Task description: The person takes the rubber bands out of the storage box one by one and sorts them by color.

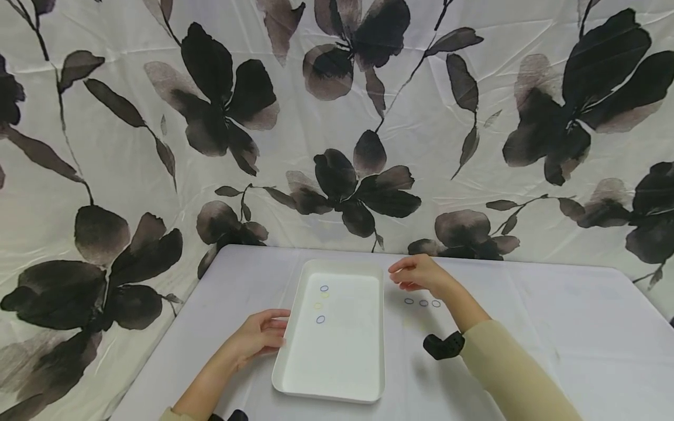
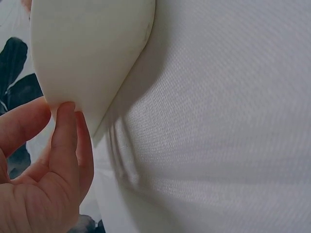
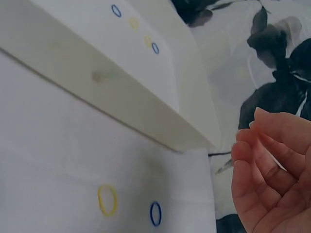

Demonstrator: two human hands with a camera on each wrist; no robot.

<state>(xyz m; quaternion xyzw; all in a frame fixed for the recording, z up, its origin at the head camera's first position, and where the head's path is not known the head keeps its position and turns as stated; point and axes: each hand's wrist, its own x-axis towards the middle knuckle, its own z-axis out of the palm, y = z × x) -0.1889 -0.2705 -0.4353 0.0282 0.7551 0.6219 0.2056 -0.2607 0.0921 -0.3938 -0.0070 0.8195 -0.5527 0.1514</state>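
1. The white, shallow rectangular tray [image 1: 344, 362] lies on the white cloth-covered bench [image 1: 574, 327], between the hands; it looks light, stiff and smooth, best steadied by its walls.
2. Its long axis runs from near to far, the far end leaning slightly right.
3. The left hand [image 1: 258, 336] rests extended fingers against its left wall.
4. The right hand [image 1: 421, 273] hovers just beyond the right rim, fingers loosely bent with a narrow gap, nothing visible in them.
5. Thin blue rings [image 3: 151, 213] and thin yellow rings [image 3: 100, 201] lie flat inside the tray and on the bench rightward; probably light and flexible, best pinched by the band. Being round, they point nowhere clearly.
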